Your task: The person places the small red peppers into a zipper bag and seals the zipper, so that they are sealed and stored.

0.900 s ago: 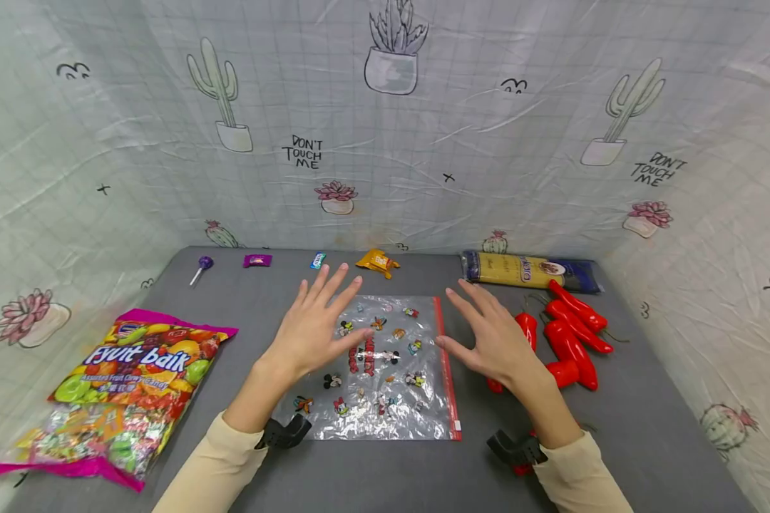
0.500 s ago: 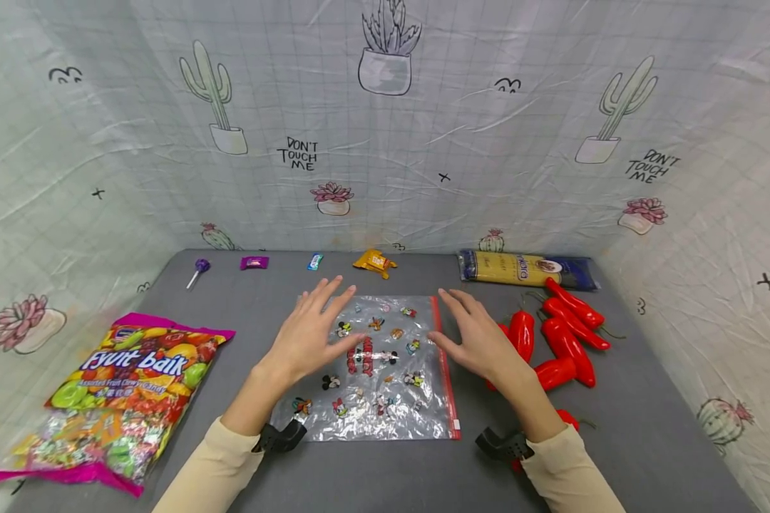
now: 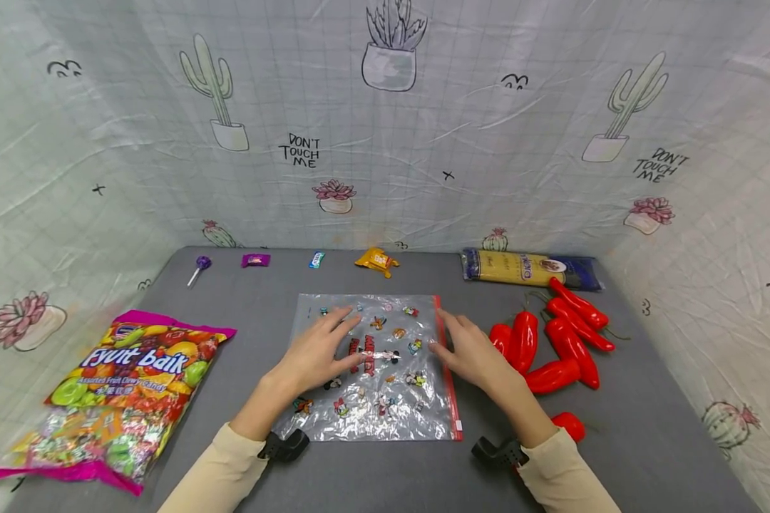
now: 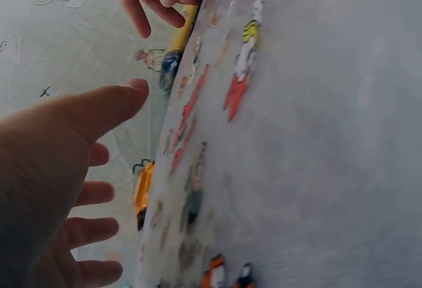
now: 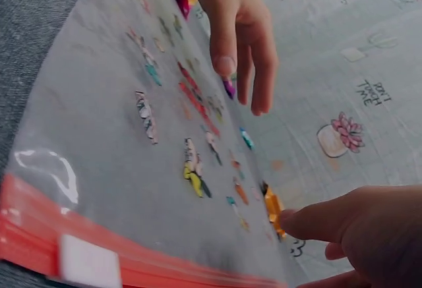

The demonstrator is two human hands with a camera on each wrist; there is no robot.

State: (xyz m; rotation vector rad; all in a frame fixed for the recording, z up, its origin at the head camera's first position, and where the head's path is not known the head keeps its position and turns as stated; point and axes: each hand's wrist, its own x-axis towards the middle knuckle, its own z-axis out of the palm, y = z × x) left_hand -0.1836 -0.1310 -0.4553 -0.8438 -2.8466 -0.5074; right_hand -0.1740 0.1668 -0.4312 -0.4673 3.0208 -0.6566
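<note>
lying at the far left of the gray table (image 3: 244, 303) is a bright candy bag (image 3: 128, 377), its label reading assorted fruit chewy candy and its lower part see-through over wrapped sweets. near the back edge sits a purple lollipop (image 3: 203, 263) on a white stick, then a purple-wrapped candy (image 3: 256, 261) well apart from it. a cream left sleeve (image 3: 224, 459) comes up from below, with a dark wrist mount (image 3: 286, 445) at its cuff. the left hand (image 3: 314, 349) hangs over the left part of the clear zip bag, palm down, fingers loosely extended and thumb spread away from them, holding nothing. beyond it, along the back, are a small blue-and-white wrapped candy (image 3: 317, 259) and an orange packet (image 3: 376, 261). the clear zip bag (image 3: 391, 388) lies flat in the middle of the table, printed with cartoon characters, its red zip strip on the right side and a white slider (image 3: 458, 425) at the near end. the right hand (image 3: 471, 349) hangs just over that red strip, its fingers slightly bent, its thumb held apart and reaching above the bag, nothing gripped. behind it to the right, a yellow-and-blue pasta packet (image 3: 529, 269) lies along the back edge. glossy red peppers (image 3: 571, 349) cluster beside the right forearm, one lower down near the sleeve.
</note>
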